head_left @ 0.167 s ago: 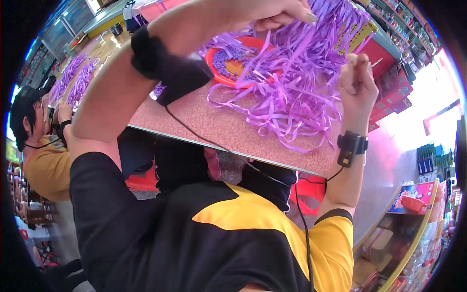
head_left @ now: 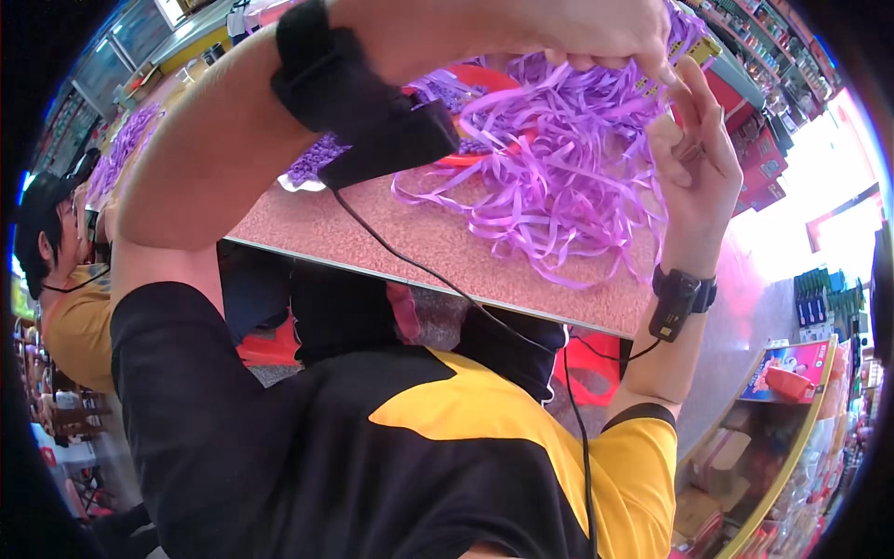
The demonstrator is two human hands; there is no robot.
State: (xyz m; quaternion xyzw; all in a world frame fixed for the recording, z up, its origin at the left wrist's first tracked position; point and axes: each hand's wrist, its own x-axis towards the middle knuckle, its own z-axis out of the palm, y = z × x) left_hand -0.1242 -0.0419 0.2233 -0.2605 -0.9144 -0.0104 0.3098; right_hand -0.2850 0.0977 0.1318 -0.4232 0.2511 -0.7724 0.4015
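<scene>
My left hand (head_left: 610, 37) reaches across the top of the table to my right hand, its fingers curled and pressed together. Whatever it pinches is too small to make out. My right hand (head_left: 697, 154) is raised at the table's right side, fingers bent, with the index fingertip meeting the left fingertips; its contents are unclear. Beside and below the hands lies a loose heap of purple ribbons (head_left: 559, 191). Behind my left wrist, an orange-red bowl (head_left: 498, 78) with small purple pieces is partly hidden. A white dish (head_left: 303, 184) of purple pieces shows under my left forearm.
The pink speckled table (head_left: 372, 233) ends in a straight edge near my body. Black cables (head_left: 400, 256) hang from both wrist devices. On the left another person (head_left: 70, 252) sits near more purple ribbons (head_left: 121, 154). A glass display case (head_left: 745, 456) stands at right.
My left hand has moved right, from above the ribbon heap to my right hand. The right index finger has lifted to meet it. The thin pointed metal tool by the right fingers no longer shows.
</scene>
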